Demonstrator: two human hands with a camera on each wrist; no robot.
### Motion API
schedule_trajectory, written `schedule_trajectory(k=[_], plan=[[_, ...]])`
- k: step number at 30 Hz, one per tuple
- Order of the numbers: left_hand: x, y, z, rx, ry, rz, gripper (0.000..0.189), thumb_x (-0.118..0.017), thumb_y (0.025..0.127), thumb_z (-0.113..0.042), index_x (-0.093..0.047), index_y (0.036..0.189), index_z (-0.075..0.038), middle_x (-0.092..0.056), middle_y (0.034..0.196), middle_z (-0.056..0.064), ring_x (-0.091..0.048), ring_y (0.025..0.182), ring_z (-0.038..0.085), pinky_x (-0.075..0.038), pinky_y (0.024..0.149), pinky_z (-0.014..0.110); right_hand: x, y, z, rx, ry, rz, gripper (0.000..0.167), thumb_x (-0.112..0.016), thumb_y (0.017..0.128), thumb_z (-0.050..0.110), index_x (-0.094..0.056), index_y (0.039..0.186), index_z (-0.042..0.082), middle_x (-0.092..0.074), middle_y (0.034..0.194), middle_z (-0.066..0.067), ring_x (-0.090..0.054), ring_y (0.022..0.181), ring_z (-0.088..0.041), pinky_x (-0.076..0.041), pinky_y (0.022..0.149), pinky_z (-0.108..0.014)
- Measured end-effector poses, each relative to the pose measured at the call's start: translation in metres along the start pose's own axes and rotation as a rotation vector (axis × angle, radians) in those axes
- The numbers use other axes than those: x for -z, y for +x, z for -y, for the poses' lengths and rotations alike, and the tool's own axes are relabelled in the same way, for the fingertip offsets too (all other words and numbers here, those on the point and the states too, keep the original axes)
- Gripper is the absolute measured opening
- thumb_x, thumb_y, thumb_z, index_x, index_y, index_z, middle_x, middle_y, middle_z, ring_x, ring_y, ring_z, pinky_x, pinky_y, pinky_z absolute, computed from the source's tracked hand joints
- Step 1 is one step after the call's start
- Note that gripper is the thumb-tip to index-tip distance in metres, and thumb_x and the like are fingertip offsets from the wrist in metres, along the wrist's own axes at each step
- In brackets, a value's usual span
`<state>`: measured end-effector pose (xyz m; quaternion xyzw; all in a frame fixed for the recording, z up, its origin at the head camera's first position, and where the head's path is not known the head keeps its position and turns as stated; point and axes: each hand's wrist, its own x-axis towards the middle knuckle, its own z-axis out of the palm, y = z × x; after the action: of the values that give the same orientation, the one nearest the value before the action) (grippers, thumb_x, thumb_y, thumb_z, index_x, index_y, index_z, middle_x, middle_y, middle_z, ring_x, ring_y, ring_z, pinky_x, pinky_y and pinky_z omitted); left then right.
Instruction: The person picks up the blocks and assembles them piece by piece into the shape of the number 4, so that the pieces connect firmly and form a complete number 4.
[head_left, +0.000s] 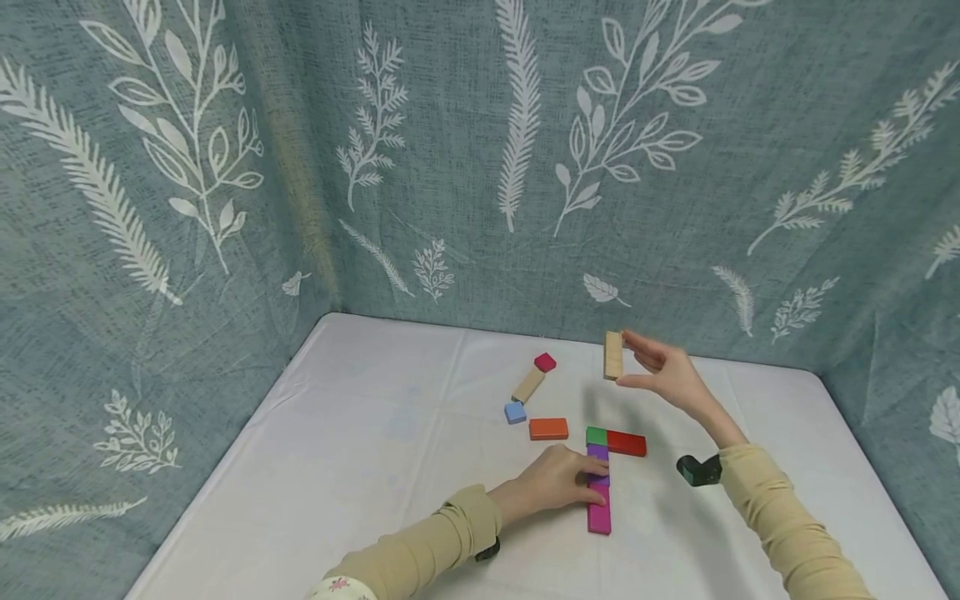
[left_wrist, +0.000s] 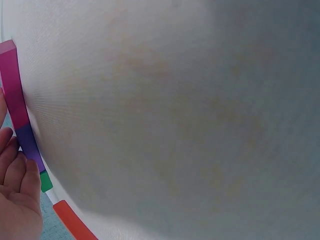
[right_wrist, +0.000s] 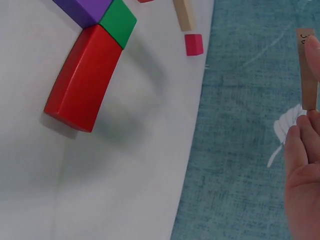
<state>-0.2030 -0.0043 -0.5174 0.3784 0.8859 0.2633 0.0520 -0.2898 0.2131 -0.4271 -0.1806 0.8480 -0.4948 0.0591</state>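
Observation:
My right hand (head_left: 670, 382) holds a natural wood block (head_left: 613, 356) raised over the far part of the table, pinching it between thumb and fingertips. In the right wrist view, dark marks show on this wood block (right_wrist: 307, 75). My left hand (head_left: 555, 479) rests at a row of blocks, fingers touching the purple block (head_left: 597, 452) and thumb at the magenta block (head_left: 599, 518). A green block (head_left: 597, 436) stands at the row's far end. Beside it, a red block (head_left: 627, 443) points right, forming a corner.
Left of the row lies an orange block (head_left: 548, 429). Farther back are a small blue block (head_left: 515, 412), another wood block (head_left: 528, 385) and a small crimson block (head_left: 545, 362). A white cloth covers the table (head_left: 337, 442); leaf-patterned curtains (head_left: 465, 167) surround it.

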Motion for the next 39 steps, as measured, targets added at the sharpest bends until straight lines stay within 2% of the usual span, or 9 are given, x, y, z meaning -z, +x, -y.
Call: schedule_trajectory(k=[5, 13, 20, 28, 39], plan=[[0.001, -0.001, 0.000, -0.002, 0.000, -0.002, 0.043, -0.072, 0.081, -0.037, -0.068, 0.119, -0.018, -0.068, 0.116, -0.008, -0.057, 0.075, -0.008, -0.037, 0.061, 0.005, -0.005, -0.002, -0.005, -0.015, -0.010, 0.005, 0.083, -0.076, 0.080, 0.021, -0.031, 0.148, 0.006, -0.031, 0.153, -0.015, -0.033, 0.139, -0.032, -0.038, 0.105, -0.029], [0.002, -0.003, 0.000, -0.021, 0.015, -0.009, 0.042, -0.072, 0.082, -0.037, -0.068, 0.118, -0.017, -0.069, 0.116, -0.007, -0.064, 0.094, -0.001, -0.040, 0.073, 0.004, -0.014, -0.004, -0.023, 0.001, -0.016, 0.011, 0.080, -0.077, 0.078, 0.019, -0.036, 0.145, 0.004, -0.036, 0.150, -0.018, -0.036, 0.138, -0.033, -0.036, 0.106, -0.038], [0.002, -0.002, 0.000, -0.037, 0.026, -0.016, 0.041, -0.071, 0.082, -0.037, -0.069, 0.117, -0.017, -0.069, 0.116, -0.005, -0.063, 0.087, -0.004, -0.043, 0.078, 0.004, -0.023, -0.005, -0.036, -0.013, -0.025, 0.017, 0.078, -0.077, 0.078, 0.020, -0.038, 0.144, 0.003, -0.038, 0.149, -0.020, -0.038, 0.136, -0.034, -0.037, 0.106, -0.038], [0.001, -0.002, -0.001, -0.022, 0.037, -0.009, 0.042, -0.071, 0.082, -0.039, -0.068, 0.119, -0.019, -0.069, 0.116, -0.007, -0.063, 0.105, 0.003, -0.045, 0.085, 0.009, -0.028, -0.007, -0.044, -0.026, -0.026, 0.045, 0.080, -0.078, 0.078, 0.021, -0.037, 0.144, 0.002, -0.036, 0.150, -0.020, -0.036, 0.137, -0.036, -0.036, 0.106, -0.040], [0.004, 0.000, -0.003, -0.011, 0.028, -0.004, 0.041, -0.071, 0.082, -0.038, -0.068, 0.118, -0.018, -0.068, 0.116, -0.007, -0.064, 0.103, 0.001, -0.044, 0.084, 0.007, -0.033, -0.006, -0.057, -0.057, -0.040, 0.063, 0.078, -0.078, 0.078, 0.021, -0.038, 0.143, 0.002, -0.037, 0.149, -0.020, -0.037, 0.136, -0.037, -0.037, 0.105, -0.042]])
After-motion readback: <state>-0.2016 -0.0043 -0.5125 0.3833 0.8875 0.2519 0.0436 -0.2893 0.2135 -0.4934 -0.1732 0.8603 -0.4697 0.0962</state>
